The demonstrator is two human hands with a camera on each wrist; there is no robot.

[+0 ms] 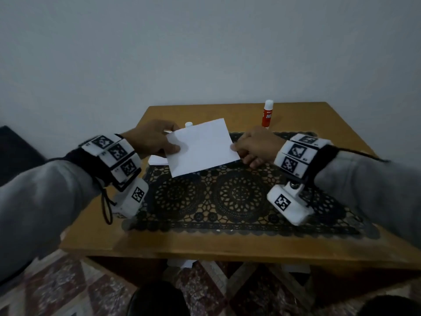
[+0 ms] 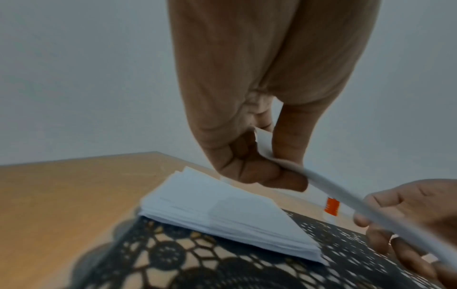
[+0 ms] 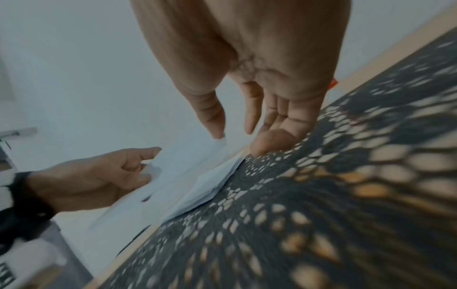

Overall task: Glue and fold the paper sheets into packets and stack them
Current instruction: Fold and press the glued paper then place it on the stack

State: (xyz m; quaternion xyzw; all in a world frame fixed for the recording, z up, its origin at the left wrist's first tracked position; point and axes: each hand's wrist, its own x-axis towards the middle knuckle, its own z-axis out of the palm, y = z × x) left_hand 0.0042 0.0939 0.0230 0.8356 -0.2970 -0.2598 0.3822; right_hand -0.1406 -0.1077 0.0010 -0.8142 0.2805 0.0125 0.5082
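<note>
Both hands hold one white paper sheet [image 1: 202,149] in the air over the black lace mat [image 1: 227,197]. My left hand [image 1: 169,142] pinches its left edge between thumb and fingers, seen close in the left wrist view [image 2: 277,168]. My right hand [image 1: 239,151] pinches the right edge, thumb on top and fingers below [image 3: 235,136]. The sheet [image 2: 333,193] bows slightly between the hands. A stack of white paper [image 2: 222,215] lies on the mat's far left corner, under the left hand [image 1: 157,159]. A red and white glue stick [image 1: 267,114] stands capped at the back right.
The wooden table [image 1: 205,247] stands against a pale wall. A small white cap-like object [image 1: 188,124] peeks from behind the sheet. Patterned carpet [image 1: 68,288] lies below the front edge, and a dark object [image 1: 13,151] sits at the far left.
</note>
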